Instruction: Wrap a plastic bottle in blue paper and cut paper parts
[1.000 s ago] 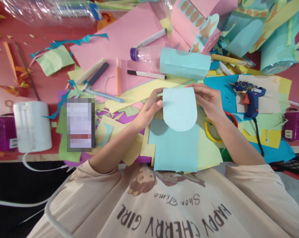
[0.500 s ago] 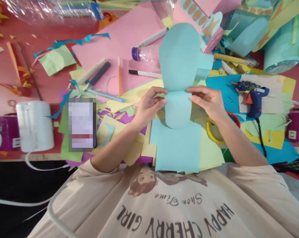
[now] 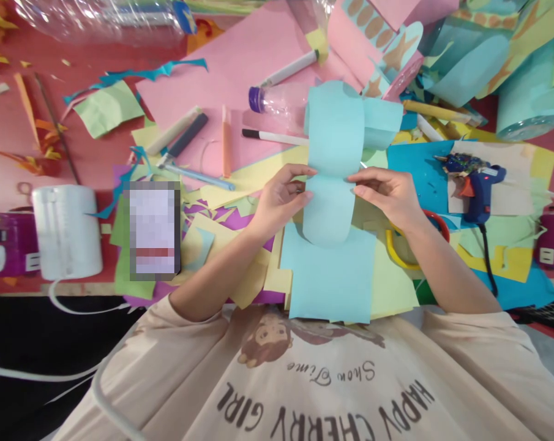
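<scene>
A light blue paper cutout (image 3: pixel 335 144) is held up in front of me, with a crease running across it between my hands. Its upper part curls backward and its lower end is rounded. My left hand (image 3: pixel 283 196) pinches the left edge at the crease between thumb and fingers. On the opposite edge, my right hand (image 3: pixel 389 195) grips the paper the same way. Below the cutout lies a flat light blue sheet (image 3: pixel 330 282), close to my shirt. Scissors with yellow and red handles (image 3: pixel 396 254) lie beside my right forearm, partly covered by it.
A blue glue gun (image 3: pixel 481 190) rests on paper at the right. Markers (image 3: pixel 226 144) and a clear bottle with a purple cap (image 3: pixel 281 99) lie behind my hands. A phone (image 3: pixel 153 229) and a white device (image 3: pixel 66 233) are at the left. Paper scraps cover much of the table.
The cutout's upper part has tipped and curled backward, so its top sits lower in view. Both hands keep their pinch on its edges, nearly in place. The view has shifted slightly.
</scene>
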`<move>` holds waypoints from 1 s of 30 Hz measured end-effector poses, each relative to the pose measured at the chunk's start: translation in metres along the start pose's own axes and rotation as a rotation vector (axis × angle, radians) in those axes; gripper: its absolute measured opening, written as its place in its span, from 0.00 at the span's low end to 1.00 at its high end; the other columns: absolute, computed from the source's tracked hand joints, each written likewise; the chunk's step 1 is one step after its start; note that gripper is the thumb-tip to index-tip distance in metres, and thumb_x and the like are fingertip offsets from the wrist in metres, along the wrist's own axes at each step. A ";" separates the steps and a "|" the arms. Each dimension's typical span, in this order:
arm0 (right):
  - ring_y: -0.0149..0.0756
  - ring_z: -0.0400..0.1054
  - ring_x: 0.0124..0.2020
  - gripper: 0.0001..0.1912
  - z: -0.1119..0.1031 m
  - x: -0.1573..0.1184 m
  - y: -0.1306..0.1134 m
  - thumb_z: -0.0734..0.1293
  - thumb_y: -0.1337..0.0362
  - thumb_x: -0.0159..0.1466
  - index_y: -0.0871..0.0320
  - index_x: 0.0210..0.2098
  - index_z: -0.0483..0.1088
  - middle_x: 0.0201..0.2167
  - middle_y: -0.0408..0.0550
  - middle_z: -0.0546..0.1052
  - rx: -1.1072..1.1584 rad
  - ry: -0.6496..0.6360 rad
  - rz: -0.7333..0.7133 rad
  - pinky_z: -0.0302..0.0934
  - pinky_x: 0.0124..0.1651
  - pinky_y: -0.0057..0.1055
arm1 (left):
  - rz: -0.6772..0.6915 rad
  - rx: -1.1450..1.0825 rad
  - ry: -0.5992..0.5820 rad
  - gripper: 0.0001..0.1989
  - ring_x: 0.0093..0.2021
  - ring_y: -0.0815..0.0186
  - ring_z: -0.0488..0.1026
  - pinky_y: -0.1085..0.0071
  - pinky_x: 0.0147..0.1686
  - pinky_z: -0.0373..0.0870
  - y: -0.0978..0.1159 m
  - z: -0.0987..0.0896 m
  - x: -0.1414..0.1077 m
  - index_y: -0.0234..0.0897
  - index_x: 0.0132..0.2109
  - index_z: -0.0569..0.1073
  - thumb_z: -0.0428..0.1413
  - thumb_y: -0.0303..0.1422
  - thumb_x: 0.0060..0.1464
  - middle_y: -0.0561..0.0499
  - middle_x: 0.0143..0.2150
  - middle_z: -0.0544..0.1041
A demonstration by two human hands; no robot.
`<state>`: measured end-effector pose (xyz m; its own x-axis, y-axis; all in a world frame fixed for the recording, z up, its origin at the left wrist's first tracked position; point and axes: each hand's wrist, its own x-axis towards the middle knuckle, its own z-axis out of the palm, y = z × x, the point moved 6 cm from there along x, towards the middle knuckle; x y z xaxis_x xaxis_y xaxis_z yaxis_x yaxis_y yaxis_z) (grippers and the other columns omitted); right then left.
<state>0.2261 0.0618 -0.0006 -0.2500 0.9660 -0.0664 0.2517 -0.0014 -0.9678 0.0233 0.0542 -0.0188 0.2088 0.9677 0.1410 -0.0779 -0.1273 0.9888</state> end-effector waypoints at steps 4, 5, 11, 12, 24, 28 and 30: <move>0.33 0.74 0.37 0.10 0.000 -0.001 -0.001 0.72 0.58 0.58 0.54 0.38 0.79 0.37 0.44 0.81 -0.024 -0.013 -0.005 0.70 0.39 0.30 | -0.014 0.008 -0.009 0.14 0.32 0.74 0.71 0.77 0.30 0.70 0.002 0.002 -0.001 0.41 0.45 0.74 0.62 0.41 0.52 0.49 0.47 0.76; 0.33 0.74 0.36 0.10 0.001 -0.001 -0.001 0.72 0.58 0.58 0.54 0.38 0.79 0.37 0.44 0.81 -0.033 -0.025 -0.012 0.70 0.39 0.30 | -0.027 0.010 -0.015 0.14 0.32 0.74 0.71 0.77 0.30 0.70 0.003 0.003 -0.002 0.41 0.45 0.74 0.62 0.40 0.52 0.49 0.48 0.76; 0.36 0.74 0.40 0.09 0.006 -0.002 -0.010 0.70 0.60 0.59 0.55 0.38 0.79 0.39 0.46 0.81 -0.124 -0.133 -0.095 0.69 0.45 0.32 | -0.124 0.013 -0.089 0.14 0.33 0.74 0.73 0.79 0.30 0.71 0.003 0.008 -0.004 0.40 0.47 0.75 0.62 0.35 0.53 0.49 0.48 0.78; 0.35 0.74 0.40 0.08 0.007 -0.002 -0.010 0.70 0.60 0.60 0.55 0.38 0.79 0.39 0.46 0.81 -0.136 -0.140 -0.098 0.69 0.45 0.32 | -0.138 0.009 -0.094 0.14 0.35 0.73 0.74 0.78 0.31 0.72 0.003 0.008 -0.005 0.39 0.47 0.75 0.62 0.35 0.53 0.49 0.48 0.78; 0.34 0.75 0.34 0.13 -0.013 -0.014 -0.030 0.62 0.53 0.66 0.54 0.37 0.73 0.34 0.46 0.79 -0.289 -0.042 -0.042 0.69 0.39 0.32 | -0.182 -0.001 -0.053 0.16 0.35 0.72 0.74 0.78 0.31 0.73 0.003 0.006 -0.005 0.37 0.47 0.75 0.61 0.37 0.51 0.47 0.49 0.78; 0.40 0.72 0.29 0.18 -0.034 -0.056 -0.047 0.61 0.52 0.66 0.52 0.50 0.71 0.37 0.51 0.79 -0.951 -0.145 -0.016 0.63 0.29 0.34 | -0.164 -0.010 -0.052 0.17 0.35 0.72 0.74 0.78 0.30 0.73 0.003 0.005 -0.004 0.38 0.48 0.74 0.61 0.38 0.52 0.47 0.50 0.77; 0.44 0.71 0.26 0.25 -0.043 -0.080 -0.042 0.59 0.52 0.67 0.54 0.60 0.63 0.37 0.54 0.78 -1.264 -0.216 0.025 0.58 0.23 0.35 | -0.153 0.005 -0.052 0.17 0.33 0.72 0.74 0.78 0.29 0.72 0.004 0.005 -0.004 0.38 0.48 0.74 0.61 0.39 0.52 0.46 0.51 0.77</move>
<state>0.2752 -0.0041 0.0557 -0.3484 0.9078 -0.2334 0.9372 0.3413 -0.0716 0.0268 0.0487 -0.0156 0.2685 0.9632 -0.0091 -0.0368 0.0197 0.9991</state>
